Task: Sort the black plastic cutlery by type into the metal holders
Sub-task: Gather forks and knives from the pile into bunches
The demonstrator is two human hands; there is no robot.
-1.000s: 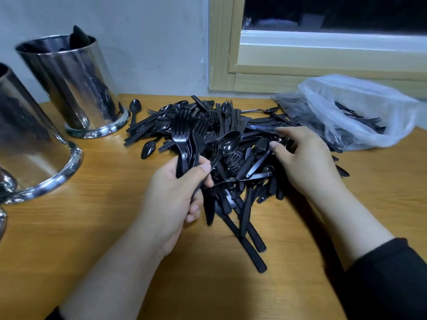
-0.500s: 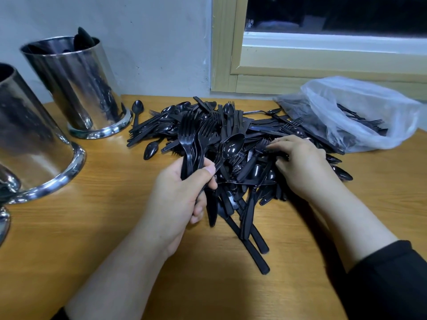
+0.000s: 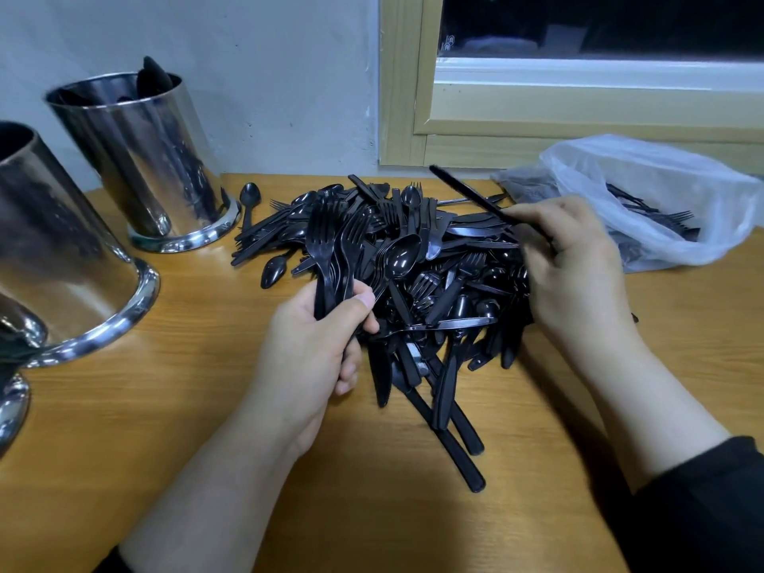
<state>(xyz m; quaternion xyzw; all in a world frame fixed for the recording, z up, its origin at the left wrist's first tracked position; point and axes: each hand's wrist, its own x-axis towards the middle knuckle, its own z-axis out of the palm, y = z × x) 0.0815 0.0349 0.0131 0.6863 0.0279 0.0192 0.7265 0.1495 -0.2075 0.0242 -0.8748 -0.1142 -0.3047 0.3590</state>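
Over the pile (image 3: 413, 283), left hand (image 3: 314, 349) grips forks (image 3: 335, 250); right hand (image 3: 574, 266) pinches one piece (image 3: 475, 196). Light, slick plastic; likely best held mid-handle.

A wooden table (image 3: 165, 428) stands against a pale, scuffed wall (image 3: 268, 76). A window (image 3: 599, 26) with a light wooden frame (image 3: 403, 76) shows darkness outside.

Overhead light was even; glare streaked the shiny cylindrical steel holders (image 3: 140, 159), soft shadows lay beneath the forearms, edges bowed.
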